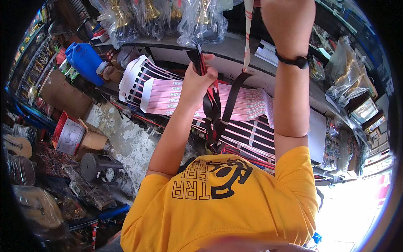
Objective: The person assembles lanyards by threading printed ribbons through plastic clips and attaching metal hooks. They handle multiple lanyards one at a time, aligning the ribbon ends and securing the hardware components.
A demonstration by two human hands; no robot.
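Cluttered shop shelving fills my view, where my left hand point(197, 82) grips a bundle of black and red ribbons point(212, 109) at twelve o'clock, my right hand point(285, 21) pinching one pink strip point(247, 33) upward, printed pink sheets point(189, 98) seemingly still unsorted.

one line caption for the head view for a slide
Left hand grips a bundle of black and red straps while the right hand lifts a white and red ribbon above pink printed sheets.
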